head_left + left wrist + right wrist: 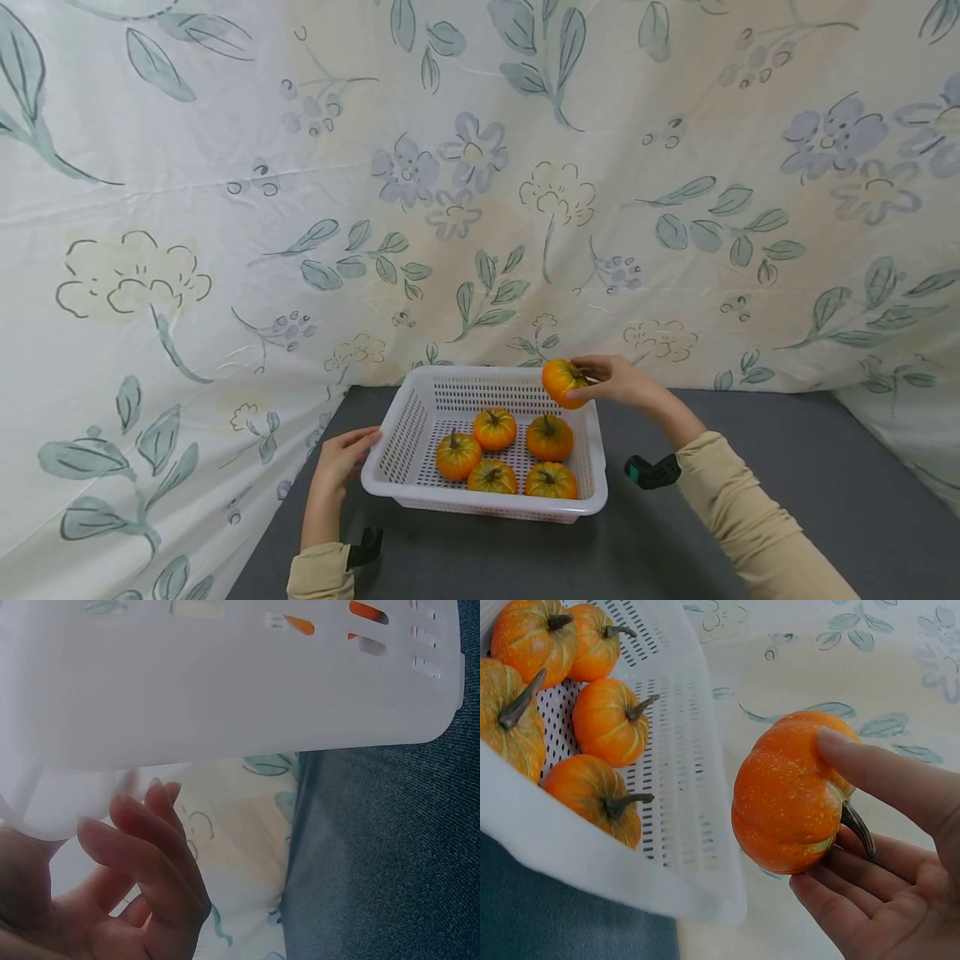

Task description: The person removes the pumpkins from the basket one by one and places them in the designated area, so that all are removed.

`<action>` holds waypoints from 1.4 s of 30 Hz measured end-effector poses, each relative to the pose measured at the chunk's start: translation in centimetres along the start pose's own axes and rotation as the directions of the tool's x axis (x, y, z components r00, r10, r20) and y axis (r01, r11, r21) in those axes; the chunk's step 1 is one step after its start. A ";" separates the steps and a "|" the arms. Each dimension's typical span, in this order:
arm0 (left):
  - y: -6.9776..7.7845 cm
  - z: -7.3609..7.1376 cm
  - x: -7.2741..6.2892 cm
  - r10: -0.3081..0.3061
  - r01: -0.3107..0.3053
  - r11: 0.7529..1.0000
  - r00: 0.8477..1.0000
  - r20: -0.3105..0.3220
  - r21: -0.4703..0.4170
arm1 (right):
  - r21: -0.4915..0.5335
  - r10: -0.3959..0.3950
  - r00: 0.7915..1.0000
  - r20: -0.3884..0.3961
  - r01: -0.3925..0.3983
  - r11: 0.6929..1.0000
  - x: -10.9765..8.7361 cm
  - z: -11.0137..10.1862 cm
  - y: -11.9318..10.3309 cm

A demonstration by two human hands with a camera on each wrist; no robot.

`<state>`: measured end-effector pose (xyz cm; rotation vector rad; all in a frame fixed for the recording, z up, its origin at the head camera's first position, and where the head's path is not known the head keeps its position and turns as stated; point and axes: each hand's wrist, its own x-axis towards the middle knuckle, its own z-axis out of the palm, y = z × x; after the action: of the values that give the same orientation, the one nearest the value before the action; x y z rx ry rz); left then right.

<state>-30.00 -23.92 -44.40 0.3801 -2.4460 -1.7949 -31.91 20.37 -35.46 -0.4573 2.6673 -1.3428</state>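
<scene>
My right hand pinches a small orange pumpkin above the back right corner of a white plastic basket. In the right wrist view, the thumb lies on the held pumpkin and the other fingers support it near its dark stem. Several more pumpkins sit inside the basket, orange with greenish-yellow streaks round their stems. At the basket's left side, my left hand grips the rim. The left wrist view shows its curled fingers beneath the rim, beside the outer wall.
The basket stands on a dark grey table. Behind it hangs a pale curtain printed with leaves and flowers. Black straps are worn at both wrists, over beige sleeves.
</scene>
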 end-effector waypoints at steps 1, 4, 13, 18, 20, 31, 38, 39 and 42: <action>0.0 0.0 0.0 0.001 -0.001 1.000 1.000 0.001 0.001 | -0.001 0.001 1.000 -0.002 -0.001 1.000 -0.1 -0.1 0.1; -0.1 0.0 -0.1 0.001 -0.001 1.000 1.000 -0.002 0.005 | 0.010 0.008 1.000 -0.008 -0.008 1.000 -0.2 -0.4 0.4; -0.3 0.0 -0.2 -0.008 0.008 1.000 1.000 -0.008 0.000 | 0.028 0.046 0.998 -0.038 -0.045 0.999 -0.6 -1.4 1.6; -0.3 0.0 -0.2 -0.001 0.001 1.000 1.000 -0.009 -0.001 | 0.025 0.059 0.997 -0.044 -0.058 0.998 -1.0 -1.8 2.1; -0.3 0.0 -0.2 0.000 0.000 1.000 1.000 -0.010 0.000 | 0.024 0.059 0.997 -0.045 -0.058 0.998 -1.1 -2.0 2.2; -0.2 0.0 -0.1 0.001 -0.001 1.000 1.000 -0.005 0.004 | 0.025 0.098 0.993 -0.062 -0.096 0.995 -1.4 -2.4 3.6; 0.0 0.1 0.0 -0.004 0.004 1.000 1.000 -0.009 0.007 | 0.034 0.112 0.991 -0.069 -0.110 0.993 -1.9 -2.6 4.3; 0.0 0.1 0.0 -0.002 0.002 1.000 1.000 -0.008 0.008 | 0.026 0.107 0.992 -0.069 -0.106 0.994 -2.0 -2.6 4.5; 0.0 0.1 0.0 -0.003 0.003 1.000 1.000 -0.009 0.010 | 0.015 0.093 0.993 -0.074 -0.093 0.996 -2.1 -2.7 4.9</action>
<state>-30.03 -23.83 -44.47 0.3915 -2.4499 -1.7791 -31.61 25.83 -37.86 -0.2831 2.7011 -1.3743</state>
